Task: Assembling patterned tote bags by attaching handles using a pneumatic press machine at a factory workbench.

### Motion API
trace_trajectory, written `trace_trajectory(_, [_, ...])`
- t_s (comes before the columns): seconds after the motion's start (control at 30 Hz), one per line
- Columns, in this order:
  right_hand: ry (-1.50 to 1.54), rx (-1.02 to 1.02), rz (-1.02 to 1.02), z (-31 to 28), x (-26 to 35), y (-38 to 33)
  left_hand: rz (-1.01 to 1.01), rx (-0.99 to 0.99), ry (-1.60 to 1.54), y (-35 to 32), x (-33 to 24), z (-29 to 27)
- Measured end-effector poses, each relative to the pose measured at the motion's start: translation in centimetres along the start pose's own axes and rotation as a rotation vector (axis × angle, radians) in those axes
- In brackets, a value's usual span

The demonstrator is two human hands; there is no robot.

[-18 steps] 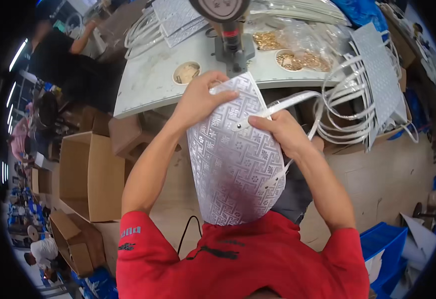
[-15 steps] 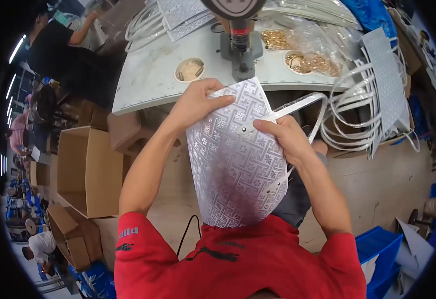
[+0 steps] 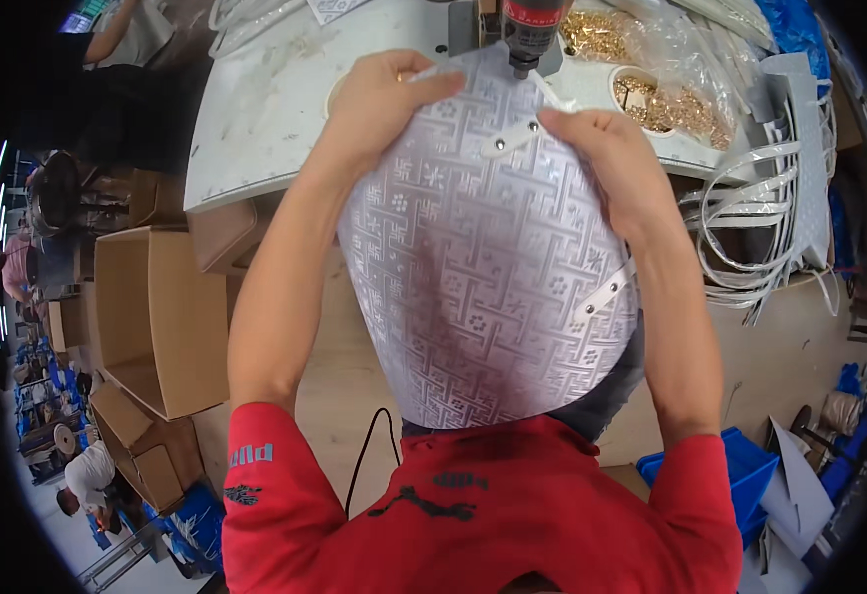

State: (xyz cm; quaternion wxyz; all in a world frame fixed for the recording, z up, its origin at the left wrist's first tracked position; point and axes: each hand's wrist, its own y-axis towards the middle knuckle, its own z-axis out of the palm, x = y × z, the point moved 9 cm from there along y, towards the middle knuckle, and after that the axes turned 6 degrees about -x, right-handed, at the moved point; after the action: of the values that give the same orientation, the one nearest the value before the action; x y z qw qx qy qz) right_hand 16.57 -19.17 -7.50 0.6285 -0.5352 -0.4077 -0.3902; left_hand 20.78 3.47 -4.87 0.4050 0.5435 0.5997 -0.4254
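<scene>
Between my two hands a silvery white embossed panel (image 3: pixel 483 257) is held up, curving down toward my lap. Two white strap ends with metal rivets lie on its face: an upper strap end (image 3: pixel 510 141) and a lower strap end (image 3: pixel 607 294). My left hand (image 3: pixel 384 104) pinches the panel's upper left edge, thumb on the face. My right hand (image 3: pixel 607 148) grips its upper right edge, thumb beside the upper strap end. The panel's top edge is right at the head of a riveting press (image 3: pixel 530 35), which hides part of the machine's base.
Past the panel lies a white worktable (image 3: pixel 255 124). A recessed cup of gold rivets (image 3: pixel 646 104) and more gold rivets (image 3: pixel 592 38) sit to the right. White looped straps (image 3: pixel 750 228) hang off the table's right side. An open cardboard box (image 3: pixel 161 322) stands at left.
Both hands have raised the panel and moved it forward to the press head. My right thumb has come off the strap's face to the panel's edge. The view has shifted.
</scene>
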Motion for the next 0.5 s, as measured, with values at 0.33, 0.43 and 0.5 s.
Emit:
trace_trajectory(0.33, [-0.28, -0.095, -0.159, -0.1, 1.8, 3.9, 0.03, -0.067, -0.031, 1.9, 0.4, -0.1])
trace_trajectory(0.43, [-0.259, -0.07, -0.158, 0.1, 2.0, 4.0, -0.011, -0.043, 0.02, 2.3, 0.9, -0.7])
trace_trajectory(0.5, [-0.316, -0.088, -0.153, 0.3, 2.2, 3.3, -0.009, -0.053, 0.038, 2.0, 1.0, -0.5])
